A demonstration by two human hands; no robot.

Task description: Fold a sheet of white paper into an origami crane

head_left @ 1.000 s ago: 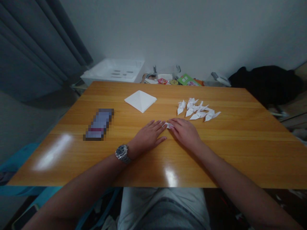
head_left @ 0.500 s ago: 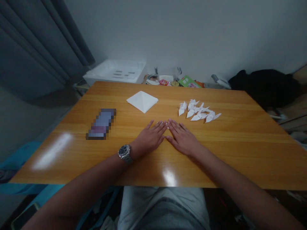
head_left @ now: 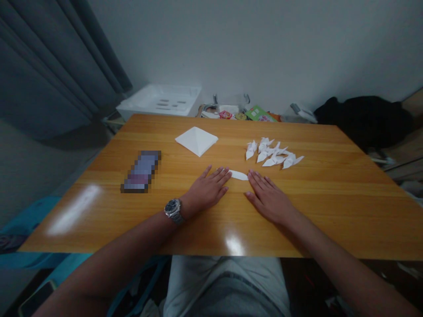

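A narrow strip of folded white paper (head_left: 238, 175) lies flat on the wooden table (head_left: 211, 229) in front of me. My left hand (head_left: 209, 188), a watch on its wrist, rests flat over the strip's left end and hides that part. At the strip's right tip, the fingertips of my right hand (head_left: 269, 196) touch or nearly touch the paper, palm down with the fingers stretched out. Several folded white paper cranes (head_left: 274, 154) are grouped beyond my right hand. A larger diamond-shaped white paper (head_left: 197, 141) lies farther back, left of them.
A phone-like object (head_left: 141, 171), blurred by pixels, lies at the left of the table. Behind the far edge are a white plastic tray (head_left: 161, 99) and a green booklet (head_left: 259, 113). A blue plastic chair (head_left: 29, 220) stands at the left.
My right hand has slid to the right, away from my left hand, uncovering the middle of the folded paper strip. My left hand stays on the strip's left end.
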